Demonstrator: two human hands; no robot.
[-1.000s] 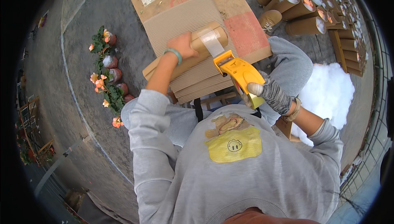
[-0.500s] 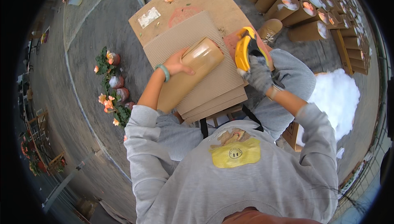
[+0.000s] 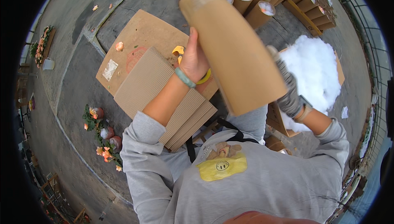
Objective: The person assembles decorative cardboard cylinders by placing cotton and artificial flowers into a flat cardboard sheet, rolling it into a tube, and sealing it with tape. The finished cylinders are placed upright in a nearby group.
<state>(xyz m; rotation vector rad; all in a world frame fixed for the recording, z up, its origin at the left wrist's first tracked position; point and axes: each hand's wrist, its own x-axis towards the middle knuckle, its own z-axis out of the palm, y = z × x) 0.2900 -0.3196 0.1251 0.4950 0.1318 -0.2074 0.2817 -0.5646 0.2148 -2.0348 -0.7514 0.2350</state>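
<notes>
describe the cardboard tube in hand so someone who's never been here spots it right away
Find the grey sweatshirt at the bottom, then look above it to the bare left hand. The large brown tube in that hand is held up in the air, unlike the white-filled tubes packed together beyond it.

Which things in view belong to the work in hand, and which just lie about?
Apparently in use: tube in left hand, tape dispenser, corrugated sheets, white fluff, filled tubes.

Likely just lying about: white bucket, white scrap, blossoms on the ground.
</notes>
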